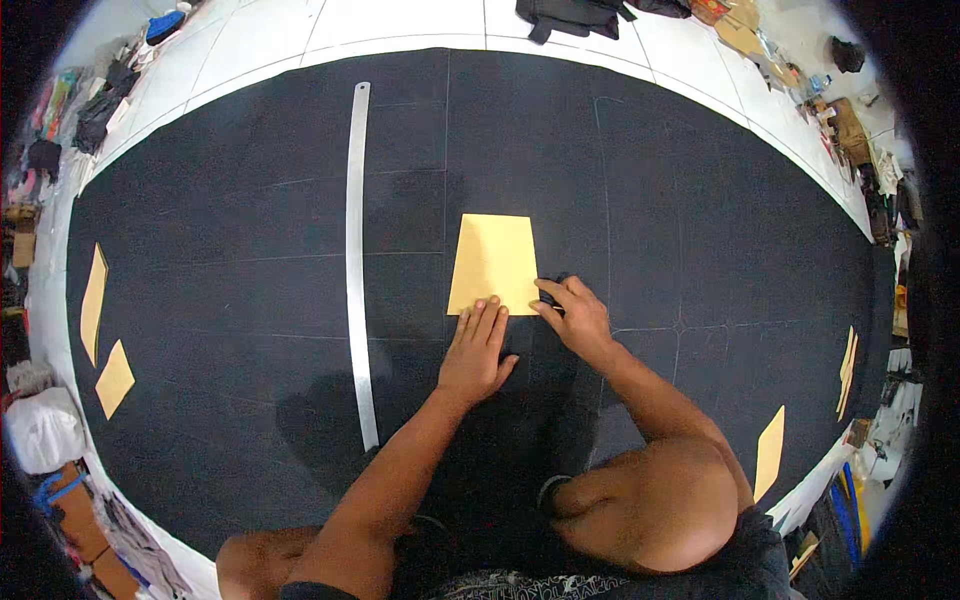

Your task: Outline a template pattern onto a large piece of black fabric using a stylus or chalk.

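Yellow paper piece (495, 255) under your left hand (475, 355), mid-fabric

The piece lay flat near the middle of the black fabric (540, 140), four-sided, its far edge shorter than its near one. The fabric covered most of the white tiled floor (400, 25) in view.

Your left hand was spread, palm down: fingertips pressed on the near edge of the yellow paper piece, thumb stuck out to the right over the fabric. Your right hand (575, 315) was at the piece's right edge, close to the near corner, thumb and fingers curled with a narrow gap. Something small and dark showed by those fingertips; could not tell what it was, or whether you gripped it.

To the left, well apart from the piece, a long metal ruler (356, 270) ran away from you, a hole at its far end, its near end close to your left forearm. Thin pale lines (402, 253) crossed the fabric on both sides of the piece.

Further yellow pieces sat toward the fabric's sides: a long curved one (93, 305) and a smaller angular one (116, 381) at your far left; slim strips (848, 375) and a pointed one (769, 455) at your right. Beyond the far edge, a dark cloth item (575, 15) lay on the tiles.
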Tool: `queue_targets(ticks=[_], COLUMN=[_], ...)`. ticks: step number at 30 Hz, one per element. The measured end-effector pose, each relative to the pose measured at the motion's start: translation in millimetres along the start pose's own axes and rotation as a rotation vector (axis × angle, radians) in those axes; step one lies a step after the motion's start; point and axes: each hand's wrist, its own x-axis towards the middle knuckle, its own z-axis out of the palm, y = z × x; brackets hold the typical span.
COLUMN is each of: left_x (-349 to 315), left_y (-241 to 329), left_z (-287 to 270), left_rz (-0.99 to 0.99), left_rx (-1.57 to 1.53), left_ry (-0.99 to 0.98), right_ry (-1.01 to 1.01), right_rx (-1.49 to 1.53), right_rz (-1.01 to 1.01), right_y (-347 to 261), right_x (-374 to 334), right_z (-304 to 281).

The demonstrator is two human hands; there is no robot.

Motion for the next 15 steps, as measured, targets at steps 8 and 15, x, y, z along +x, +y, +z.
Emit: queue_targets(ticks=[8, 15], left_x=[0.0, -1.6], left_y=[0.6, 0.6], left_z=[0.0, 1.8], left_rz=[0.014, 0.035], left_rx=[-0.009, 0.005], left_ry=[0.026, 0.048], right_ry=[-0.065, -0.058], right_rx=[0.068, 0.062], right_rz=[0.037, 0.012], right_y=[6.6, 1.5], right_x=[2.7, 3.1], right_z=[-5.9, -8.5])
